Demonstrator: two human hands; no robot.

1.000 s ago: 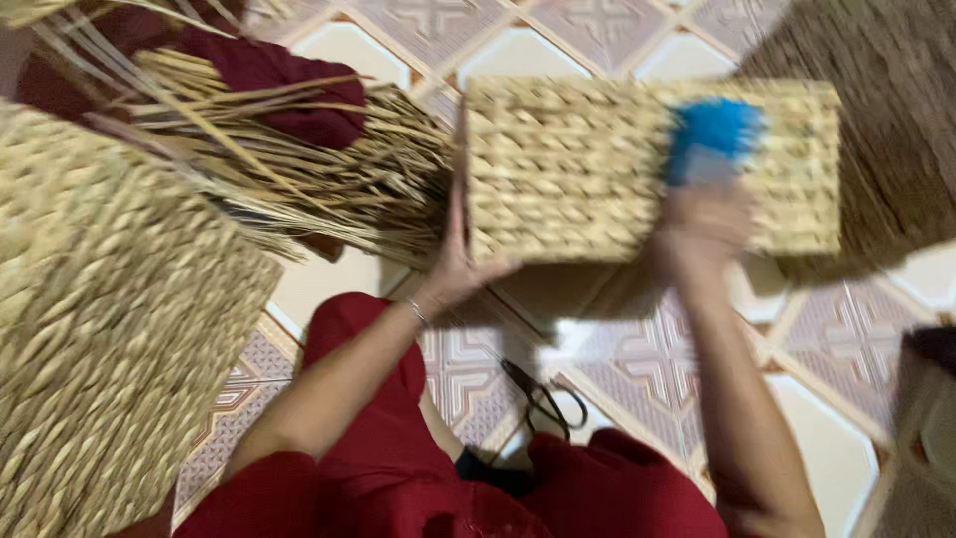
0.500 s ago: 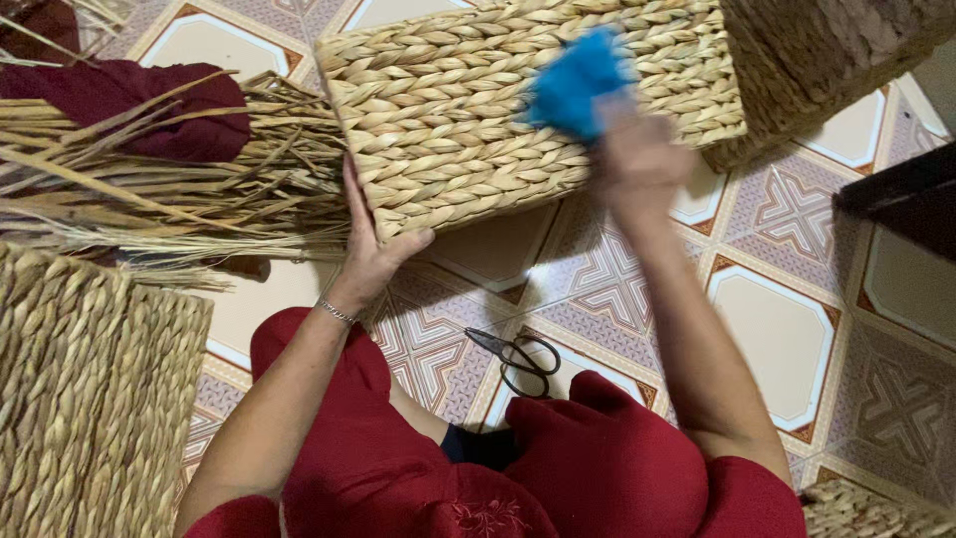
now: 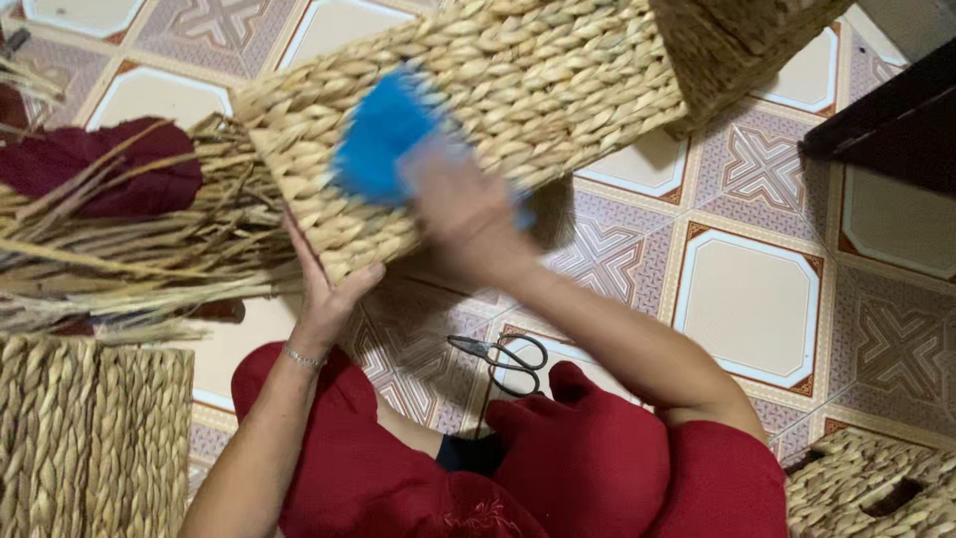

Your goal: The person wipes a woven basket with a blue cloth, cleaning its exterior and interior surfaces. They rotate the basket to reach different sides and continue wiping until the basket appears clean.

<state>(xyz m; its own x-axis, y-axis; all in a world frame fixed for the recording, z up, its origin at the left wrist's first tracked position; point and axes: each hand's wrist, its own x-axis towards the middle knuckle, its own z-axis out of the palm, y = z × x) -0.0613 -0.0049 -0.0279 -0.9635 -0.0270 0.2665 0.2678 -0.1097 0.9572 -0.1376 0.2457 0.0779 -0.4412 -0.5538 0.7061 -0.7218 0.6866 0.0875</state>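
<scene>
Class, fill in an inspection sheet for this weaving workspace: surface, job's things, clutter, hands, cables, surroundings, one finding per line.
Surface: patterned tile floor.
Job's things: woven basket lying on its side; blue cloth pressed on it.
Clutter: black scissors on the floor; bundle of dried straw over a dark red cloth.
Hands: left hand braces the basket's lower edge; right hand, blurred, on the blue cloth.
Cables: nothing seen.
Surroundings: second woven basket lower left; a third basket lower right; dark furniture at right.

Motion is blurring the right hand [image 3: 466,204] and blue brush [image 3: 383,134], while the frame edge is cutting off the woven basket's [image 3: 518,90] top.
</scene>
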